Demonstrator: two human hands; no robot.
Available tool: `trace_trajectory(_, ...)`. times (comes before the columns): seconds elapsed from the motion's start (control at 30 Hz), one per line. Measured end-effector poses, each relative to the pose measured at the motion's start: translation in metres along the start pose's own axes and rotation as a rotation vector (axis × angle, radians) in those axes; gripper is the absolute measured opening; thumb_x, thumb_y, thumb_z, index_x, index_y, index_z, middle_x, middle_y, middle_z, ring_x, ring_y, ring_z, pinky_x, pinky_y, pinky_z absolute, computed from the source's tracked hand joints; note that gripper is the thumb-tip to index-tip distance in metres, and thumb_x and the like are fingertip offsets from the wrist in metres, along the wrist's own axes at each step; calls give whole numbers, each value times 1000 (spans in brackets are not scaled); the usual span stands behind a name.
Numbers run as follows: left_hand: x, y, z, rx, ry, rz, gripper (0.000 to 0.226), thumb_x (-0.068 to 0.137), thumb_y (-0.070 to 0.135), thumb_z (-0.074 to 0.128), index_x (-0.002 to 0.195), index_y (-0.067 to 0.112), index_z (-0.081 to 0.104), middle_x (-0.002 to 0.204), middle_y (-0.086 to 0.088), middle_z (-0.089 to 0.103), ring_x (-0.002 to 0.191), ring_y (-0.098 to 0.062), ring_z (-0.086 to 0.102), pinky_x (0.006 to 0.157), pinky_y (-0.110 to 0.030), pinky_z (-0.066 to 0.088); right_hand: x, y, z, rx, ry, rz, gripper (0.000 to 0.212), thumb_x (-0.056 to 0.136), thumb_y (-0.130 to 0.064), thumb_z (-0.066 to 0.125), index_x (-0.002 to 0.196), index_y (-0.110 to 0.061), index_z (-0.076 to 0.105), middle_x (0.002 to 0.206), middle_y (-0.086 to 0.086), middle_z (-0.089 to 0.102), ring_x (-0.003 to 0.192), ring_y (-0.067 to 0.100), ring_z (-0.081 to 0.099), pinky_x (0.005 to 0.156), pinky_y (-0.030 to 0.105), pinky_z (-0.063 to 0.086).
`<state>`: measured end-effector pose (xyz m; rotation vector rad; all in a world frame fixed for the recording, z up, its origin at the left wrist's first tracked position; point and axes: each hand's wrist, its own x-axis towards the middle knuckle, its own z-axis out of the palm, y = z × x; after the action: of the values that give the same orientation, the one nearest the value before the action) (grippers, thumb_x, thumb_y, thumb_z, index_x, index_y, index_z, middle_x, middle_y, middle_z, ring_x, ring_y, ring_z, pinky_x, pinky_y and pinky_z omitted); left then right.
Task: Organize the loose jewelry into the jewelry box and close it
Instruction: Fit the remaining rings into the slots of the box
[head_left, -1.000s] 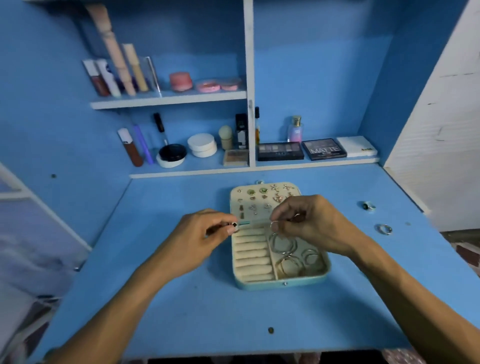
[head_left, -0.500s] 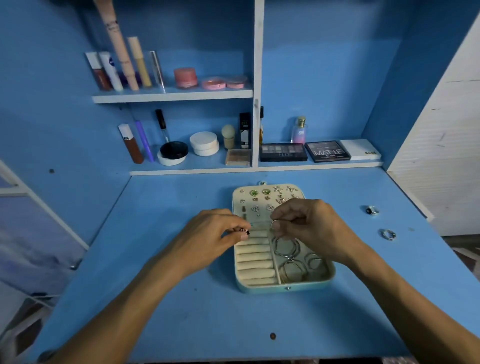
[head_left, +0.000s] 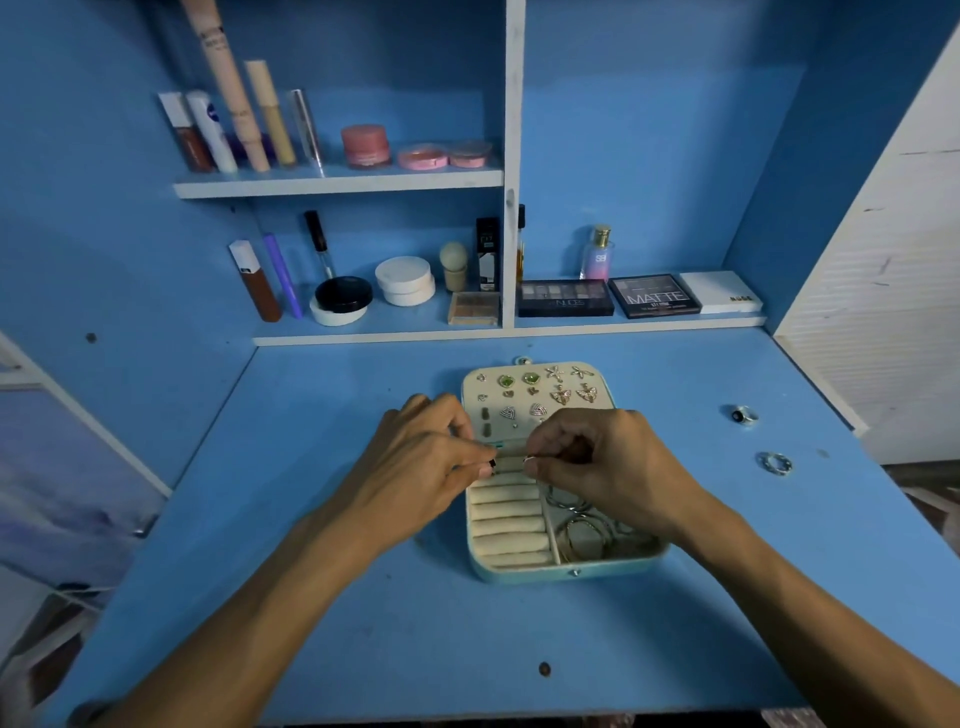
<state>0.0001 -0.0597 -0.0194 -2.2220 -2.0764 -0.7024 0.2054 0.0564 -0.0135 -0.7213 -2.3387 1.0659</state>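
Observation:
An open jewelry box lies flat in the middle of the blue desk. Its far half, the lid, carries several pinned earrings. The near half has cream ring rolls on the left and hoops in the right compartment. My left hand pinches a small dark-stoned ring over the top ring rolls. My right hand pinches a thin silver ring just beside it. Two loose rings lie at the desk's right: a dark-stoned ring and a silver ring.
Two shelves behind the desk hold makeup tubes, jars and eyeshadow palettes. A white wall panel borders the desk on the right. A dark screw hole marks the near desk surface.
Both hands have come closer together and lowered slightly onto the top ring rolls, still pinching their rings. The view has shifted a little; the box and loose rings have not moved.

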Motion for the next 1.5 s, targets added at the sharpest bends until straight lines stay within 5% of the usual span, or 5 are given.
trace_trajectory(0.17, -3, 5, 0, -127, 14, -92, 25, 91, 33, 73, 116, 30, 73, 96, 15, 54, 91, -9, 56, 80, -32, 50, -1, 1, 8, -64, -9, -108, 14, 78, -18, 85, 85, -27, 77, 73, -14, 70, 69, 8, 65, 65, 22, 52)
trace_trajectory(0.63, 2, 2, -7, -262, -93, -216, 9, 85, 38, 78, 94, 35, 78, 90, 14, 62, 86, -4, 61, 81, -35, 53, 3, 6, 6, -103, -60, -211, 9, 78, -24, 86, 84, -27, 79, 80, -14, 71, 74, 9, 67, 68, 32, 55)
trace_trajectory(0.83, 2, 11, -10, -234, -125, -248, 18, 82, 42, 79, 97, 32, 73, 93, 16, 58, 88, 2, 59, 82, -32, 52, 6, 0, -2, -255, -146, -330, 12, 84, -21, 80, 94, -25, 80, 81, -10, 71, 70, 4, 63, 66, 20, 52)
trace_trajectory(1.3, 16, 16, -17, -78, -302, -215, 41, 82, 46, 78, 116, 34, 57, 100, 18, 46, 100, -6, 46, 82, -27, 43, 5, -6, 1, -333, -118, -397, 16, 87, -14, 71, 98, -20, 79, 87, -3, 73, 80, 8, 64, 74, 21, 51)
trace_trajectory(1.5, 15, 13, -16, -136, -278, -211, 31, 79, 45, 80, 98, 34, 60, 97, 19, 51, 94, -1, 49, 83, -29, 47, 5, -7, 2, -343, -143, -395, 15, 81, -12, 76, 94, -20, 80, 84, -5, 72, 77, 6, 62, 71, 21, 51)
